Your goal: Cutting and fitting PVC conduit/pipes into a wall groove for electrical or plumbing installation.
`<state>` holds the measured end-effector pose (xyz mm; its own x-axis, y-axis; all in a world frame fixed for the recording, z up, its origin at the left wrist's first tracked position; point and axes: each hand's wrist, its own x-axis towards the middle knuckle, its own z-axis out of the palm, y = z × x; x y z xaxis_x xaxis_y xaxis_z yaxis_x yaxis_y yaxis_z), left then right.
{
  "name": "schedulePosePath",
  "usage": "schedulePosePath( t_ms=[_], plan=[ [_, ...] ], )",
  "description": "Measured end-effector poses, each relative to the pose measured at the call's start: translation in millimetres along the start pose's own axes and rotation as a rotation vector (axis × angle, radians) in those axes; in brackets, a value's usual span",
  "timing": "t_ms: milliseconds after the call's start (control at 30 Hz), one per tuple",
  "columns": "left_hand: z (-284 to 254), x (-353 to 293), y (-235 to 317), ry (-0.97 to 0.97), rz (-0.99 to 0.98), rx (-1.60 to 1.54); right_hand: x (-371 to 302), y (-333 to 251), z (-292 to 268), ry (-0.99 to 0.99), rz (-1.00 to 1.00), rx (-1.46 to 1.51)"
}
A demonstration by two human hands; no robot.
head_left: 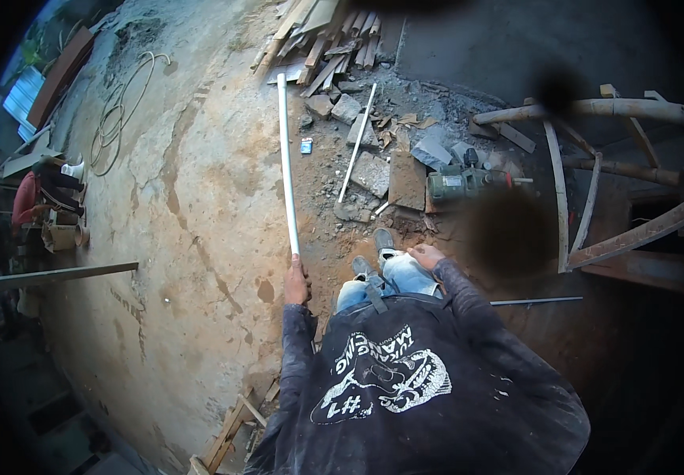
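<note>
A long white plastic pipe stretches away from me over the ground, and my left hand is closed around its near end. The pipe's far end lies near the wood pile. My right hand is empty and rests by my knee on the light blue jeans, its fingers laid out. Beyond my feet, a thinner white pipe leans across broken concrete. Right of it sits a green motor-like machine beside a brown slab.
Stacked timber lies at the far end. Rubble and a small blue-and-white packet are on the ground. A bamboo and wood frame stands right. A coiled hose, a post and another person are left. Dark blurs hide patches.
</note>
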<state>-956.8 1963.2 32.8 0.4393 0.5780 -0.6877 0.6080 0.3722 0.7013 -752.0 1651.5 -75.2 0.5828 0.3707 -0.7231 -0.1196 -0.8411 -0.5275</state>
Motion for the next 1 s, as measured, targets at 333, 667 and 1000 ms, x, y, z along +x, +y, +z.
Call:
schedulePosePath(
  t_ms=[333,667,1000],
  plan=[
    [-5,24,35,0.032,-0.017,-0.011,71,-29,55,-0.228,-0.118,-0.25],
    [-7,72,44,0.242,0.145,0.463,104,-84,-1,-0.4,-0.072,-0.327],
    [-71,121,65,0.128,0.015,0.425,143,-375,42,0.181,-0.951,-0.064]
  ],
)
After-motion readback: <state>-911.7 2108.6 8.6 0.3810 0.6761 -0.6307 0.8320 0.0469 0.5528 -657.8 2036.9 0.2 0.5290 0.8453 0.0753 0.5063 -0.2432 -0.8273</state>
